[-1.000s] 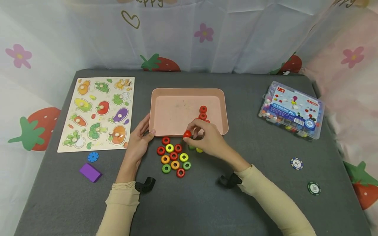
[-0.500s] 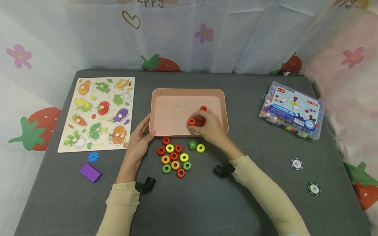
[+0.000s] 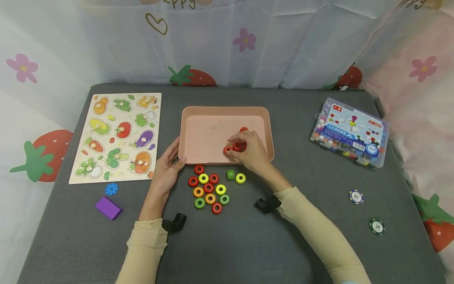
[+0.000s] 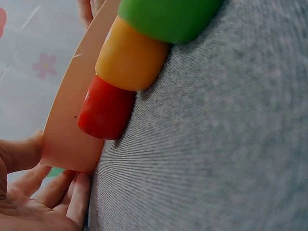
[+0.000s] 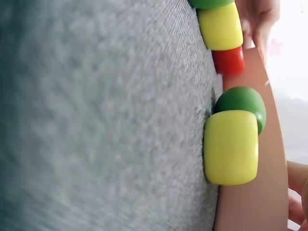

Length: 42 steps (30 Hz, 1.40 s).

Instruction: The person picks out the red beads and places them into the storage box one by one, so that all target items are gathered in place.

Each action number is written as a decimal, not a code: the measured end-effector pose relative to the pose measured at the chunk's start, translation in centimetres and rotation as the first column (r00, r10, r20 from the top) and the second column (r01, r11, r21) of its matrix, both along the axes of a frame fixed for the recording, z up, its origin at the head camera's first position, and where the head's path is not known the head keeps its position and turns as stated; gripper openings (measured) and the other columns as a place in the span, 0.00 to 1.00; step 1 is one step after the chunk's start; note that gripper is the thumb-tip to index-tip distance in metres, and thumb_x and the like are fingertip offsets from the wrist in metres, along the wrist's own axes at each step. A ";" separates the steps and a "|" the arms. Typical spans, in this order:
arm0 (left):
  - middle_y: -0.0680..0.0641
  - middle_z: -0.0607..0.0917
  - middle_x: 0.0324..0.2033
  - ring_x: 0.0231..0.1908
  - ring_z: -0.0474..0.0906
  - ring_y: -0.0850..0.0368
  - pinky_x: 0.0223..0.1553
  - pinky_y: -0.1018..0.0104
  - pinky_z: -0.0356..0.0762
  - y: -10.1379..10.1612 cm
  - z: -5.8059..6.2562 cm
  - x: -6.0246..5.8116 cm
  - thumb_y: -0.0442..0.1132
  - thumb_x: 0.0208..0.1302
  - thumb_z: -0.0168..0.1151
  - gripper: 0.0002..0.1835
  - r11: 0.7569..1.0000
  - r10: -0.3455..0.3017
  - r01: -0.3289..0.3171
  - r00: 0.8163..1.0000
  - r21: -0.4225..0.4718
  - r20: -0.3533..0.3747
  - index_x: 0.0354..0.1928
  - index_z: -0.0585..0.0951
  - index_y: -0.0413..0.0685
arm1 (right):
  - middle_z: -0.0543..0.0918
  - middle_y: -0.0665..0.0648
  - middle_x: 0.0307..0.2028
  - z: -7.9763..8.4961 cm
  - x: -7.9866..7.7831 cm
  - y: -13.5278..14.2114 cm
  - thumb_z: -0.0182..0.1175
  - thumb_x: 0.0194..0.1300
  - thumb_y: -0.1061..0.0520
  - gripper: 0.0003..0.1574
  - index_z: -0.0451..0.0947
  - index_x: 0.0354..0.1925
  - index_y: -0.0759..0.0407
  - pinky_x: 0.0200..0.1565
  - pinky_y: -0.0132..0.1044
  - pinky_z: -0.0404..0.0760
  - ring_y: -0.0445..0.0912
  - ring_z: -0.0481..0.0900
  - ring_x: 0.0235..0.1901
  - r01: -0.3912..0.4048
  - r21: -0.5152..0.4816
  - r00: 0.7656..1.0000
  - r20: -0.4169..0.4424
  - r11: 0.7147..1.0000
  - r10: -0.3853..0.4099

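A pink tray (image 3: 205, 126) lies mid-table with several red ring beads (image 3: 243, 129) in its right part. My left hand (image 3: 168, 169) holds the tray's near left corner, thumb at the front and fingers along the side, as the left wrist view also shows. Inside the tray, my right hand (image 3: 250, 154) curls thumb and fingers about red ring beads; one red ring bead (image 3: 227, 150) sits at the thumb tip, and the palm partly hides others. Before the tray lie red, yellow, orange (image 3: 210, 198) and green ring beads (image 3: 200, 203).
A vegetable puzzle board (image 3: 115, 138) lies at left, with a blue disc (image 3: 111, 189) and a purple block (image 3: 108, 208) below it. At right are a clear box of coloured pieces (image 3: 349, 132) and two poker chips (image 3: 377, 227).
My right hand has carried a red ring bead from the tray's front edge into the tray, and the bead has shifted slightly toward the front left. My left hand stays put.
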<state>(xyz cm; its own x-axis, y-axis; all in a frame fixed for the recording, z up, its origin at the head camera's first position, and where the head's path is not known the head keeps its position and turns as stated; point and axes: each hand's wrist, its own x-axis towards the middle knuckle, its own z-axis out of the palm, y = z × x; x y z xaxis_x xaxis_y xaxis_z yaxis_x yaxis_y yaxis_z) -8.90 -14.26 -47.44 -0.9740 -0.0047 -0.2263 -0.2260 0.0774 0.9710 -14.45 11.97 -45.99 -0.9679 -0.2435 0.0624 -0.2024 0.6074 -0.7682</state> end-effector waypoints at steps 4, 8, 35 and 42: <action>0.51 0.66 0.74 0.72 0.62 0.59 0.67 0.52 0.65 0.0 0.0 0.0 0.35 0.74 0.55 0.33 1.000 0.001 -0.001 1.000 -0.001 0.000 0.78 0.59 0.57 | 0.83 0.56 0.38 0.3 0.7 0.0 0.77 0.53 0.59 0.17 0.86 0.43 0.57 0.41 0.41 0.71 0.52 0.72 0.42 -0.036 -0.038 0.998 -0.060 0.999 0.034; 0.51 0.66 0.74 0.72 0.62 0.59 0.68 0.51 0.65 0.0 0.0 0.0 0.36 0.74 0.55 0.33 1.000 0.000 0.000 1.000 -0.003 0.000 0.78 0.59 0.57 | 0.83 0.55 0.35 1.1 2.1 -0.3 0.76 0.54 0.61 0.13 0.85 0.39 0.58 0.43 0.41 0.74 0.51 0.75 0.40 -0.132 -0.087 0.984 -0.134 0.988 0.119; 0.51 0.66 0.74 0.72 0.61 0.58 0.68 0.49 0.65 0.1 0.1 -0.1 0.36 0.74 0.56 0.33 1.000 0.006 -0.006 1.000 -0.007 0.000 0.78 0.60 0.59 | 0.82 0.48 0.55 1.1 6.1 -1.3 0.62 0.69 0.64 0.19 0.84 0.56 0.51 0.57 0.39 0.77 0.41 0.78 0.57 -0.498 0.174 0.867 0.096 0.849 0.489; 0.52 0.66 0.74 0.73 0.61 0.58 0.68 0.50 0.65 0.1 0.0 0.1 0.37 0.74 0.56 0.33 1.000 0.003 -0.003 1.000 -0.011 0.000 0.78 0.60 0.59 | 0.81 0.45 0.44 1.0 6.4 -1.5 0.68 0.64 0.58 0.17 0.84 0.52 0.46 0.36 0.34 0.75 0.39 0.77 0.36 -0.452 0.241 0.892 0.086 0.859 0.444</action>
<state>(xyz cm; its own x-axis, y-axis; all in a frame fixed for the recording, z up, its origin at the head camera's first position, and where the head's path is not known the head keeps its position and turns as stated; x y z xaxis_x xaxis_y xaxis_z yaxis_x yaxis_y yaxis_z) -8.84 -14.18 -47.44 -0.9740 -0.0103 -0.2263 -0.2263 0.0869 0.9702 -8.04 10.47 -45.03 -0.7510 -0.6552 -0.0817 -0.4802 0.6269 -0.6135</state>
